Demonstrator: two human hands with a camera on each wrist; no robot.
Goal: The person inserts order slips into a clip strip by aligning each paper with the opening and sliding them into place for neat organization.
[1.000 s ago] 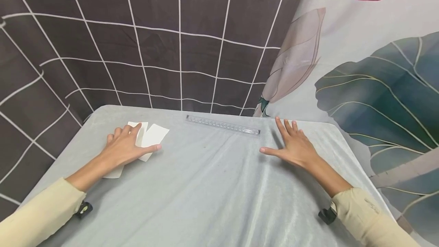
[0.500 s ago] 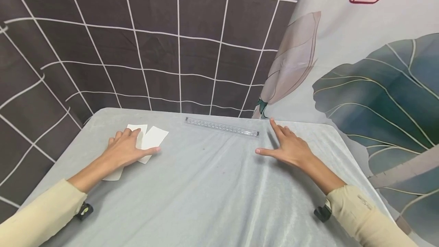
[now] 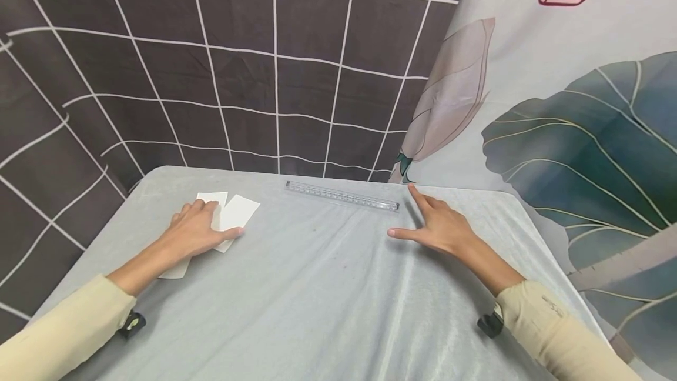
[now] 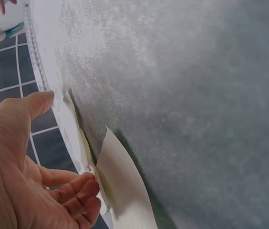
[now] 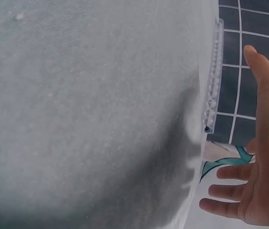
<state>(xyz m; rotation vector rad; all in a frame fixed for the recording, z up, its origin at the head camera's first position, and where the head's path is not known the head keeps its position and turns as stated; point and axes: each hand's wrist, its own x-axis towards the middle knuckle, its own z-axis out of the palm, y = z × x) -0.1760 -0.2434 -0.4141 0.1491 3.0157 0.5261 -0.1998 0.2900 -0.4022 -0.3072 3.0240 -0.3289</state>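
Note:
Several white paper pieces lie at the left of the cloth-covered table, partly hidden under my left hand. Its thumb is spread out to the right and the other fingers bend loosely. In the left wrist view, those fingertips are right at the edge of a curled paper strip. My right hand hovers above the right side, thumb and forefinger spread wide, holding nothing. Just left of it, along the far edge, lies a long clear plastic bar with dark ends, seen edge-on in the right wrist view.
A pale grey cloth covers the table and has soft folds. Behind it hangs a dark curtain with a white grid. A white curtain with leaf prints hangs at the right.
My right hand has moved left, toward the clear plastic bar. The left hand stays over the papers, its fingers drawn in slightly. The view has tilted a little.

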